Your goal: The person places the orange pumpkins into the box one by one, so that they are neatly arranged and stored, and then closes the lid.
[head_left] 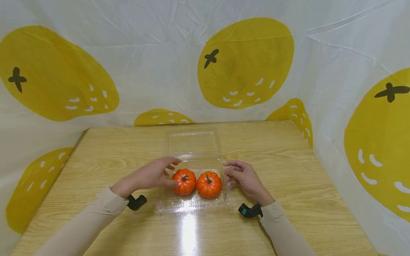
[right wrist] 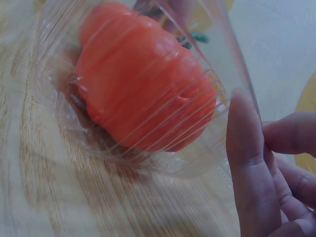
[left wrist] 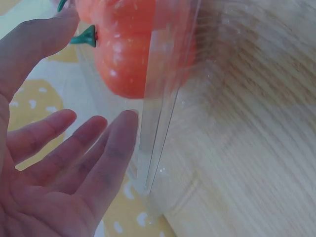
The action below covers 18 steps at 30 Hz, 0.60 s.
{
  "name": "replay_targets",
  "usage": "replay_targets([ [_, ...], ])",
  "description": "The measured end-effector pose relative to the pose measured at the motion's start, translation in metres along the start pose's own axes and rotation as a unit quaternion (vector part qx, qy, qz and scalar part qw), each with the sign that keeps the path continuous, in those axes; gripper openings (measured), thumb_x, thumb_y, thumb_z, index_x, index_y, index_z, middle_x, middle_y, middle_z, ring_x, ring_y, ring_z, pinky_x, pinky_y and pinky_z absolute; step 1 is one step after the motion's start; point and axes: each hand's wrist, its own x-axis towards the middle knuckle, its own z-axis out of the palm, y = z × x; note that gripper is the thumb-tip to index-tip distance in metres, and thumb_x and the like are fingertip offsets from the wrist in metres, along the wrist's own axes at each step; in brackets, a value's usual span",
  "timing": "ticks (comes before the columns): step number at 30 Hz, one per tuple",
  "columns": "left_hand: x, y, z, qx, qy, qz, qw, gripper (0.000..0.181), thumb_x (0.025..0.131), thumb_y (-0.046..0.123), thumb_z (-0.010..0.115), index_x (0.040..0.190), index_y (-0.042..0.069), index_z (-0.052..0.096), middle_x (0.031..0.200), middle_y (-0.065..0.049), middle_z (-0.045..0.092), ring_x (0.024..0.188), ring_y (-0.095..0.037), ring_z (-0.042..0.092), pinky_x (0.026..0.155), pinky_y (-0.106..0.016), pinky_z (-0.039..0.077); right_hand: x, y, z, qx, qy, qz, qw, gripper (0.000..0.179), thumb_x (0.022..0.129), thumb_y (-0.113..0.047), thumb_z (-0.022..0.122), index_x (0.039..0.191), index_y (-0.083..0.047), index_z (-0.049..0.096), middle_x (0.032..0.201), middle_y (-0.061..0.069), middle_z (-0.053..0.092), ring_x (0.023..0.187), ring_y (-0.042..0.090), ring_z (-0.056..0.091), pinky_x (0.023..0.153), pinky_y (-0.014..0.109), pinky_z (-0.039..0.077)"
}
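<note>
A clear plastic clamshell container stands on the table with its lid folded back, away from me. Inside it, two small orange pumpkins with green stems, a left one and a right one, sit side by side. My left hand is at the container's left side, fingers spread; its thumb reaches over the rim beside the left pumpkin, and its fingertips are close to the wall. My right hand pinches the right rim between thumb and finger. The right pumpkin shows through the ribbed wall.
The wooden table extends around the container on all sides. A white cloth printed with large yellow fruit hangs behind the table and along both sides. A dark wrist-worn device sits on each wrist.
</note>
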Motion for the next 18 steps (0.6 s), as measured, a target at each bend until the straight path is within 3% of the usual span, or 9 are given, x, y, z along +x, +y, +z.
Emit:
replay_targets([
  [18, -0.006, -0.013, -0.025, -0.006, 0.109, 0.007, 0.9940, 0.064, 0.092, 0.025, 0.080, 0.144, -0.001, 0.054, 0.139, -0.021, 0.064, 0.122, -0.039, 0.067, 0.097, -0.046, 0.062, -0.001, 0.000, -0.001, -0.004, -0.006, -0.006, 1.0000, 0.041, 0.102, -0.005, 0.061, 0.137, 0.014, 0.050, 0.085, 0.000, 0.071, 0.072, 0.009, 0.067, 0.064, 0.025, 0.064],
])
